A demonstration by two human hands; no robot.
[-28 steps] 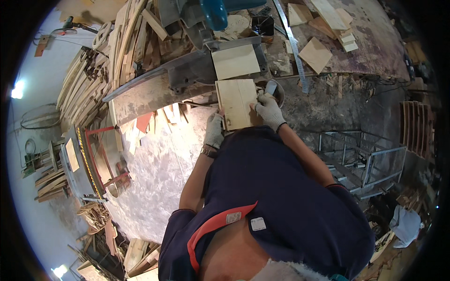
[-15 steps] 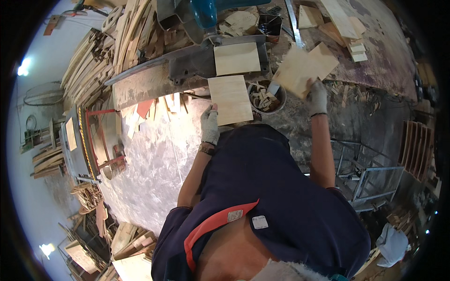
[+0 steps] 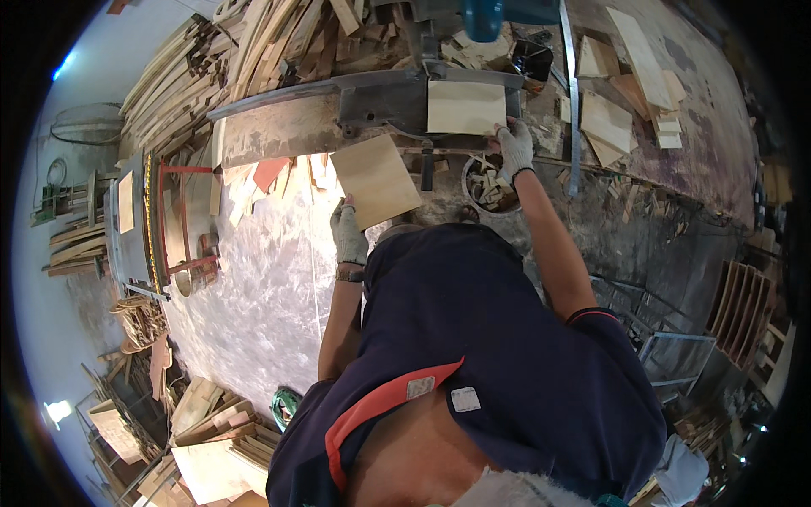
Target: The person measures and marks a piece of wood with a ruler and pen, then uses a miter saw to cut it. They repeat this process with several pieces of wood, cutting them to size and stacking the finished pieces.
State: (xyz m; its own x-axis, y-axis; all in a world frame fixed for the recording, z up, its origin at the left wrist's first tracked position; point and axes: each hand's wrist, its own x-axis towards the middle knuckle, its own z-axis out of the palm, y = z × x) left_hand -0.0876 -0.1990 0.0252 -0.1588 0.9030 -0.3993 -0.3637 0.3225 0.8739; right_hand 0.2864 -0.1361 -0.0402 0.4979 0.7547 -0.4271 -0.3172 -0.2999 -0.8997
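In the head view, my gloved left hand (image 3: pixel 346 228) grips a pale square board (image 3: pixel 377 177) by its lower left edge, left of and below a dark metal machine bed (image 3: pixel 374 108). Another pale board (image 3: pixel 463 106) lies on that bed, and my gloved right hand (image 3: pixel 513 148) has its fingers closed at this board's lower right corner. A dark handle (image 3: pixel 427 169) hangs below the bed. Under my right hand is a bucket (image 3: pixel 477 182) of wood offcuts. A blue machine part (image 3: pixel 481 19) is at the top.
A workbench (image 3: pixel 693 152) with offcuts and a long metal strip (image 3: pixel 572 127) extends to the right. Long wood strips (image 3: pixel 169 76) are stacked upper left. A red frame (image 3: pixel 184 169) stands left, a metal frame (image 3: pixel 676 338) lower right. More scrap wood (image 3: pixel 203 465) lies lower left.
The board in my left hand has moved left and tilted. My right hand has set down the board it carried among the right-hand offcuts and moved left to the board on the machine.
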